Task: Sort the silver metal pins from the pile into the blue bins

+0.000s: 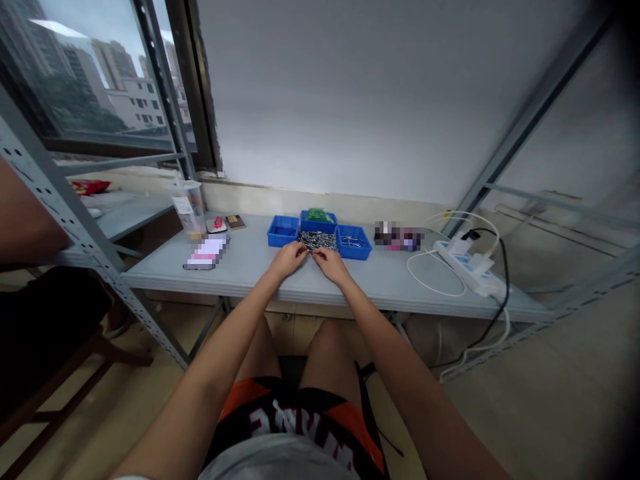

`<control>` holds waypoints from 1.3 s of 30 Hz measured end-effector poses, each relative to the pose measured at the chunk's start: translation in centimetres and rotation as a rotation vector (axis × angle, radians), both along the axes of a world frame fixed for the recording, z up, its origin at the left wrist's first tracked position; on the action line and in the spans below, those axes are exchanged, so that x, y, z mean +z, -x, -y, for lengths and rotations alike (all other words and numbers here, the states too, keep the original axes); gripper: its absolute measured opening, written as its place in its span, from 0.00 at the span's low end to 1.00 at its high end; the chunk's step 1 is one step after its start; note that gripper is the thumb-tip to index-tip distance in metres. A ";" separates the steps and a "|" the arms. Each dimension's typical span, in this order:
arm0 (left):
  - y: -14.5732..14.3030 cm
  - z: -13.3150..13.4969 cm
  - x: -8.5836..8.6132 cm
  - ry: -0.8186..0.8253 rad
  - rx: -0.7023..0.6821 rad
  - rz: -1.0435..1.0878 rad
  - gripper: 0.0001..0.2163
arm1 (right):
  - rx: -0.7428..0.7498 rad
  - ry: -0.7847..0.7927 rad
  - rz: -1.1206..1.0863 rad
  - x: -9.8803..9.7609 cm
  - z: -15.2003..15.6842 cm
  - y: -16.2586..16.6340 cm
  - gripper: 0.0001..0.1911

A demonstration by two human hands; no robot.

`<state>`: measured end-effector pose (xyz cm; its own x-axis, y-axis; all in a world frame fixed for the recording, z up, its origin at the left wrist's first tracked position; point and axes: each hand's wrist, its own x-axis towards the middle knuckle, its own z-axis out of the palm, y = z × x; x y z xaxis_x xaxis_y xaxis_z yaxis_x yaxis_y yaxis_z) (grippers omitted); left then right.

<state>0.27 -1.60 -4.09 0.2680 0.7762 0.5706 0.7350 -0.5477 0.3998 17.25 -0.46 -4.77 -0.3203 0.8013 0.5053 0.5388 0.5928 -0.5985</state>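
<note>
Head view of a grey table (390, 277) with a pile of small metal pieces (317, 240) near the middle, lying close to the person's fingers. Left hand (291, 260) at the near left edge of the pile, fingers bent, thumb close to forefinger; right hand (327, 262) just beside, at the near right edge, fingers likewise curled inward, with only a narrow gap between the two sets of fingertips. Cannot tell, at this size, whether pinching a piece on either side or merely touching the heap. Just left of the pile, a left blue tray (279, 242); behind, a back blue tray (320, 227) with a green packet (319, 214) inside; to the right, a right blue tray (356, 253) with more metal pieces in it. Farther left, a phone (207, 252) with a lit, blurred screen, a clear plastic cup (187, 207) beyond it, a small red item (218, 222) and a dark flat box (236, 222). Toward the right end, a blurred-out bundle (397, 238), then a white power strip (463, 268) with plugs in it and a white cable (443, 294) looping across the tabletop.
</note>
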 end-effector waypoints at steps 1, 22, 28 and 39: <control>0.0 -0.1 -0.1 0.004 -0.002 -0.004 0.08 | -0.002 0.000 -0.004 0.0 0.0 0.0 0.08; 0.1 -0.2 -0.1 0.033 -0.010 -0.027 0.09 | -0.057 0.021 0.028 0.0 -0.1 0.1 0.07; 0.1 -0.2 -0.2 0.054 -0.012 -0.025 0.09 | -0.047 0.034 -0.001 -0.1 -0.1 0.0 0.07; 0.1 -0.2 -0.1 0.059 -0.020 -0.015 0.09 | -0.045 0.052 -0.010 0.1 0.1 0.0 0.07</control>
<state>0.13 -1.45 -4.21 0.2919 0.8026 0.5202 0.7302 -0.5383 0.4208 17.25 -0.53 -4.64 -0.2783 0.8403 0.4653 0.5582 0.5357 -0.6336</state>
